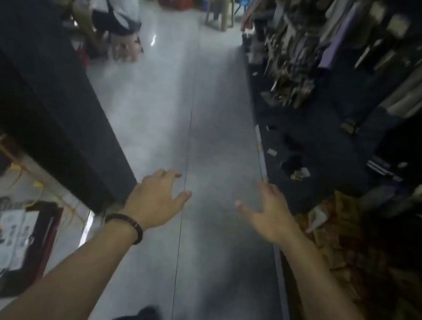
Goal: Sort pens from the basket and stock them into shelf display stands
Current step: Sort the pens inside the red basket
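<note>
Though outstretched over the floor (172, 116), left hand (157, 199) and right hand (268, 216) empty, fingers spread.

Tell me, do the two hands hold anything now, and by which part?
Nothing is held. The left hand and the right hand hang empty over the grey floor, fingers loosely spread.

Pretty dim and soft overall, motion blur everywhere, worst on the right shelves (365, 73) and far end of the aisle. Pale floor (162, 115) catches a small glare streak far left. Wide-angle bends the edges, and the left black unit (38, 86) is near featureless shadow.
</note>
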{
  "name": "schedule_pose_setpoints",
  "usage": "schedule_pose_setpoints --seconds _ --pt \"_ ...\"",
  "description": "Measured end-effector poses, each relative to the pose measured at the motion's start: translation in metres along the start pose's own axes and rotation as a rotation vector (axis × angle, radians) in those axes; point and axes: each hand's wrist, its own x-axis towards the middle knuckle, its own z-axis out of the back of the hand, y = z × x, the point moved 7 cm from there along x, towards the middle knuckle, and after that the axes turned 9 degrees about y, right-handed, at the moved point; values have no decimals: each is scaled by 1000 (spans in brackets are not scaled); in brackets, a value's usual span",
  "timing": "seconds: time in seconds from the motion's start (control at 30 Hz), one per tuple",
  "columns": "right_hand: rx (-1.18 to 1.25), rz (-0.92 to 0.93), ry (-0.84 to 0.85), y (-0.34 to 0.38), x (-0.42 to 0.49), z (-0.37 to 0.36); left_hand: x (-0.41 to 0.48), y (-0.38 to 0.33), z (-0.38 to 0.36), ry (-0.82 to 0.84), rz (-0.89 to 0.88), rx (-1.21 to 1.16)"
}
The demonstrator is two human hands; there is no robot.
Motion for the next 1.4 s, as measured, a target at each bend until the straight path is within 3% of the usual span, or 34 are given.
schedule_pose_setpoints --seconds 0.17,0.43,0.77,1.07,1.4 --pt "-68 -62 220 -33 18 -45 -2 25 -44 88 109 163" --pt "-100 -108 318 -26 122 -48 74 81 -41 129 194 129" --pt "-32 -201 317 49 294 -4 261 113 62 187 65 237" --pt "85 -139 389 113 478 27 413 154 143 132 182 248" --pt "-153 68 665 207 719 67 562 204 237 38 497 78"
